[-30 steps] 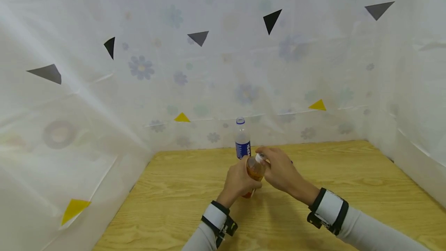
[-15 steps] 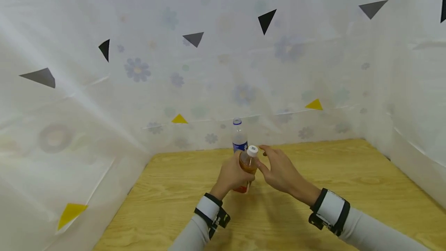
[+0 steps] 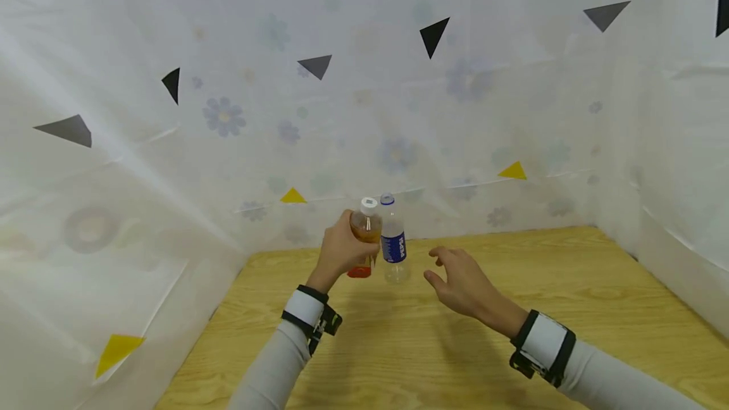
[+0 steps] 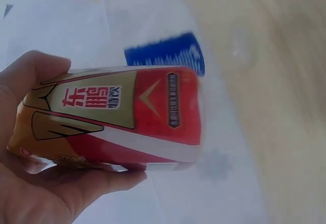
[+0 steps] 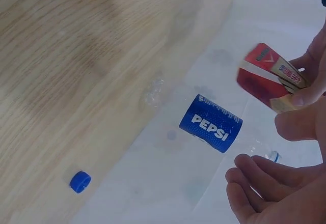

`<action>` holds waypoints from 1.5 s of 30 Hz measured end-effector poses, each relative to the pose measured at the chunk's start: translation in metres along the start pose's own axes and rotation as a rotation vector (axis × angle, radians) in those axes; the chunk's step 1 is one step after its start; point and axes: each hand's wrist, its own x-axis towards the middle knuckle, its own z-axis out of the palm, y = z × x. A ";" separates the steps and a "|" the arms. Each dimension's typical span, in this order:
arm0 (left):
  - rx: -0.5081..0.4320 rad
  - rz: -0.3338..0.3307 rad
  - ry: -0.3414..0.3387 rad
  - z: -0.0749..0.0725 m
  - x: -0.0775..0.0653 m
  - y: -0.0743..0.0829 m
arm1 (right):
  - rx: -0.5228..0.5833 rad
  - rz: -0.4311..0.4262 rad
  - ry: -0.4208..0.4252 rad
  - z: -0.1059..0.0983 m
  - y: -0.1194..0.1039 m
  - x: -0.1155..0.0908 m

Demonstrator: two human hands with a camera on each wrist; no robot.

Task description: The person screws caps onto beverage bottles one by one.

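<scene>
My left hand [image 3: 340,248] grips a bottle of amber drink [image 3: 366,228], held roughly upright with its white cap [image 3: 369,205] on top. Its red, gold and white label [image 4: 127,112] fills much of the left wrist view. Just to the right stands a clear Pepsi bottle [image 3: 394,247] with a blue label and an uncapped mouth; the two bottles nearly overlap in the head view. My right hand [image 3: 468,285] is apart from both bottles, fingers loosely bent around nothing. A blue bottle cap [image 5: 80,182] lies on the table in the right wrist view.
The wood-grain table [image 3: 547,309] meets a pale plastic sheet [image 3: 364,125] at its back and sides. Flower prints and black, grey and yellow triangles mark the sheet.
The right fingers have come off the white cap and moved apart from the bottle. My left hand has carried the drink bottle left and farther away, uncovering the Pepsi bottle.
</scene>
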 end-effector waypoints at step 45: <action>0.050 -0.420 0.483 -0.023 -0.023 -0.167 | 0.021 0.049 -0.047 0.011 0.018 -0.013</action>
